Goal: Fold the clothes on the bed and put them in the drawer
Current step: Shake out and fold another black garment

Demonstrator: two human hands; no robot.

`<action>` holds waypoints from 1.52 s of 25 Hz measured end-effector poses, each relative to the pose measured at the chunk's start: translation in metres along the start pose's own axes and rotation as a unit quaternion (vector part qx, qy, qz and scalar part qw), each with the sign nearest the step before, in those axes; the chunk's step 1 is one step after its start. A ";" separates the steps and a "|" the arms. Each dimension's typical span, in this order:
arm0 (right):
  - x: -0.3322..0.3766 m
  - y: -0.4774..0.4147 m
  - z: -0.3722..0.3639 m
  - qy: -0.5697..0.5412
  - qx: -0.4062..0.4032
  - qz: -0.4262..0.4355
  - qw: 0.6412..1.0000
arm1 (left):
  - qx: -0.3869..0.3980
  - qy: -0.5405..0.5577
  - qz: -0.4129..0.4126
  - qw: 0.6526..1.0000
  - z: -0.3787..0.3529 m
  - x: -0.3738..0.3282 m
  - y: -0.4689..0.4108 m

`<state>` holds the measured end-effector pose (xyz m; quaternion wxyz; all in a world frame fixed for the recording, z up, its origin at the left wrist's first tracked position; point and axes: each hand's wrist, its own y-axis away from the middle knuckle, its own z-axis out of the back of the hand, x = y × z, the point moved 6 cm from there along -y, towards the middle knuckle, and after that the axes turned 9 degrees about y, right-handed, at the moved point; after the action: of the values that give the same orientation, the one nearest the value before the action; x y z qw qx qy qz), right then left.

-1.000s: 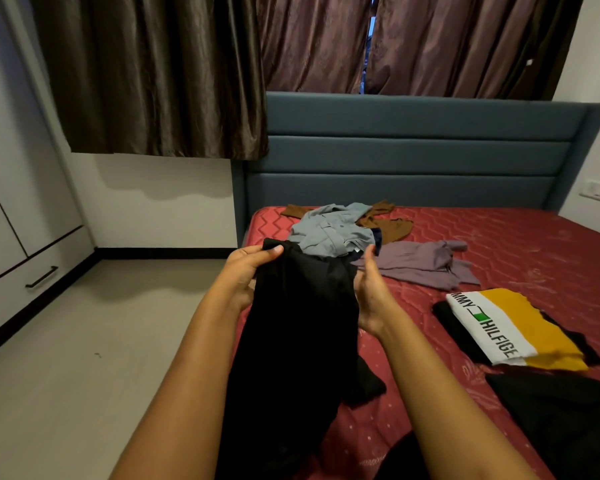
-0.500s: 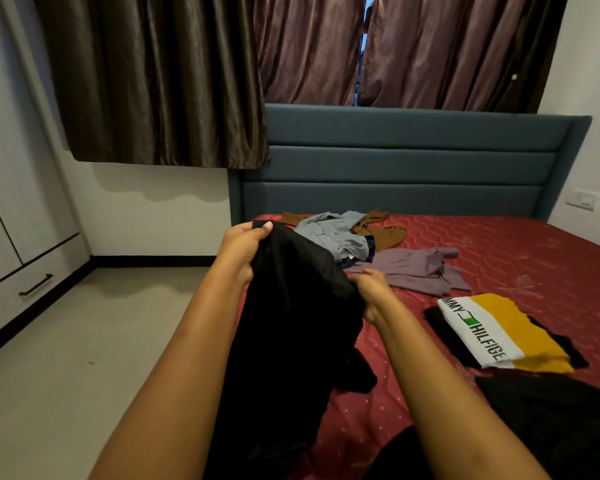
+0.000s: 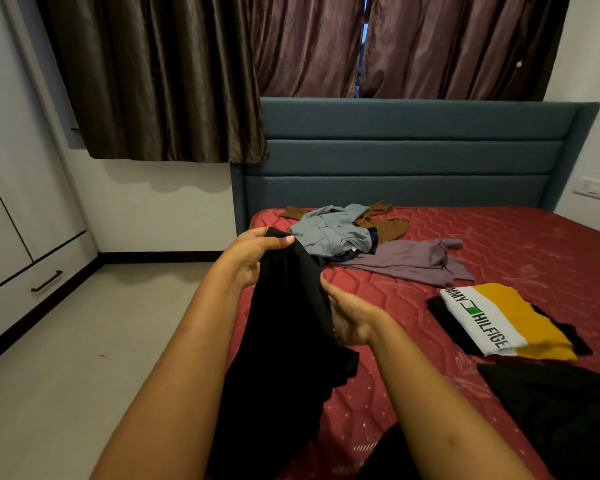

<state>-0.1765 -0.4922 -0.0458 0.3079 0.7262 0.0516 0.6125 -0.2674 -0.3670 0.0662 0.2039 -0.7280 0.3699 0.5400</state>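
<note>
Bare forearms, no sleeves or jewellery

I see the left hand [image 3: 253, 252] pinching the top edge of a black garment [image 3: 284, 341], right hand [image 3: 352, 318] gripping it lower on its right side; the cloth hangs down between both forearms. Red bed [image 3: 516, 258] with a blue headboard [image 3: 413, 157]. On it: light blue shirt [image 3: 329, 232] over a brown garment [image 3: 388, 223], a purple top [image 3: 409, 261] beside them, and a folded yellow-and-white shirt [image 3: 499, 317] on dark cloth. White drawer [image 3: 32, 285] at left, curtains [image 3: 160, 74] above.
</note>
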 end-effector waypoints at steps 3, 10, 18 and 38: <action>0.037 0.002 0.013 -0.156 -0.067 0.158 0.973 | -0.015 0.017 0.016 1.000 0.008 -0.002 -0.002; 0.112 0.043 0.059 -0.145 -0.214 0.292 0.921 | -0.109 0.065 -0.044 0.991 0.046 -0.029 -0.017; 0.045 0.005 0.039 0.151 -0.106 -0.040 0.982 | -0.072 0.039 -0.056 0.995 0.009 -0.034 -0.019; 0.207 0.084 0.066 0.005 -0.356 0.363 0.861 | -0.093 -0.040 -0.103 0.990 0.009 -0.091 -0.017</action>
<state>-0.0900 -0.4916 0.1704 0.3009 0.5317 -0.4357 0.6610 -0.2733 -0.3207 0.1471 0.2043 -0.7558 0.2333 0.5767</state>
